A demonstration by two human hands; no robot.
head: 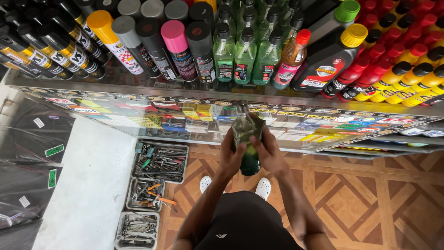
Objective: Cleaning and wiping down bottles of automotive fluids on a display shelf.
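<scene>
Green-liquid glass bottle (248,139) being gripped upright, left hand (231,155) and right hand (268,153) wrapping its sides, partly full, cap already off, before glass shelf (138,92).

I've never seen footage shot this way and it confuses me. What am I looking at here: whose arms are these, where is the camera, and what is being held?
There is no machine: the camera sits on a person's head and looks down, so the two bare arms are that person's own. Below them you see white shoes on a patterned wooden floor.

Both the left hand and the right hand hold one clear bottle with green liquid in its lower part.

Ahead is a glass counter carrying spray cans, green bottles and dark oil bottles. On the floor to the left lie three metal trays of tools.
</scene>
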